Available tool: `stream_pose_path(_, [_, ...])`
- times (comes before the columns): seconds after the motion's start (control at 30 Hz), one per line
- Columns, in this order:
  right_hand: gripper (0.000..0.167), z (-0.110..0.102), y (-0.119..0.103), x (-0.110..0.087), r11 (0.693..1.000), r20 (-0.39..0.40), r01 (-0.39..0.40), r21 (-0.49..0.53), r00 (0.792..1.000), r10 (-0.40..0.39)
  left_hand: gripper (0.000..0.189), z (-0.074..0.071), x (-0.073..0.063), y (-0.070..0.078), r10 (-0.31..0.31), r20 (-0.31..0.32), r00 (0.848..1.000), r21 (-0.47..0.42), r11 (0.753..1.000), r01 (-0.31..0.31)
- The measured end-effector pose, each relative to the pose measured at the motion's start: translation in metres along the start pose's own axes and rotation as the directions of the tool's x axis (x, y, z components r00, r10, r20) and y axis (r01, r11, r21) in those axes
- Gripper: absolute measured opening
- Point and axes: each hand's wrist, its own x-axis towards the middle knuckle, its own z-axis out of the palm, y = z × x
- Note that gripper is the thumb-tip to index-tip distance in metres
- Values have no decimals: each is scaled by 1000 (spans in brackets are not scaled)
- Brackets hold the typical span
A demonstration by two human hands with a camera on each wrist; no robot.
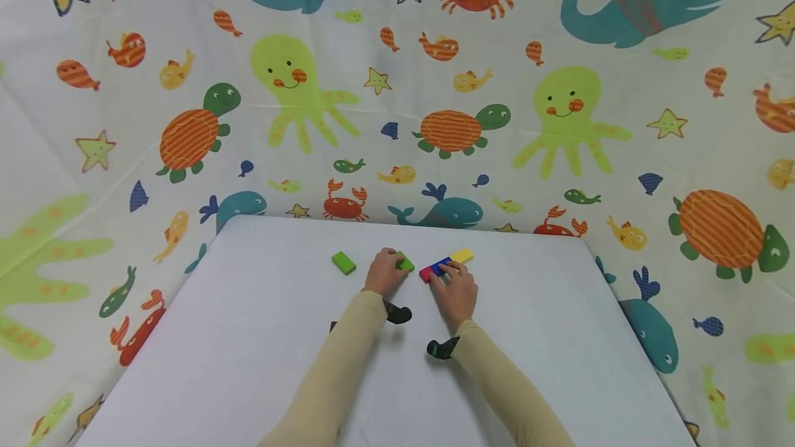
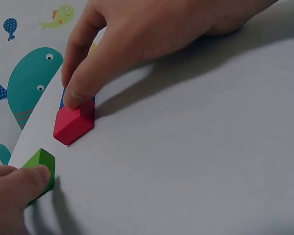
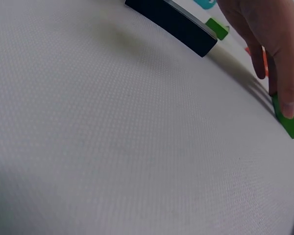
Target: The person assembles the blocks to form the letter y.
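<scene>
My left hand [image 1: 385,272] pinches a green block [image 1: 405,262] on the white table. Its thumb presses the block's near side in the left wrist view. To the right, a red block [image 2: 74,123], a blue block [image 1: 441,267] and a yellow block [image 1: 462,255] form a slanting row, red end nearest the left hand. My right hand [image 1: 456,293] grips this row around the blue block, the thumb at the seam with the red one. A small gap separates the held green block from the red end. The right hand's fingers partly cover the blue block.
Another green block [image 1: 344,263] lies alone to the left of the left hand. Dark wrist devices [image 1: 397,312] sit at both cuffs. Behind the table's far edge hangs a cloth [image 1: 348,88] printed with sea animals.
</scene>
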Motion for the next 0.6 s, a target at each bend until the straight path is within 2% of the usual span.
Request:
stream_pose_path(0.17, [46, 2, 3, 2, 1000, 17, -12, -9, 1000, 13, 38, 4, 0, 12, -16, -55, 998, -66, 998, 13])
stream_pose_path(0.3, [46, 3, 1, 1, 1000, 21, -15, -14, 1000, 15, 39, 7, -2, 18, -51, -56, 997, -94, 995, 46])
stream_pose_path(0.5, [45, 1, -1, 2, 1000, -1, -6, -16, 1000, 6, 37, 12, 2, 16, -36, -48, 998, -49, 998, 34])
stream_pose_path(0.6, [45, 0, 0, 3, 1000, -2, -14, -28, 1000, 14, 35, 13, 4, 17, -22, -23, 1000, -34, 999, 21])
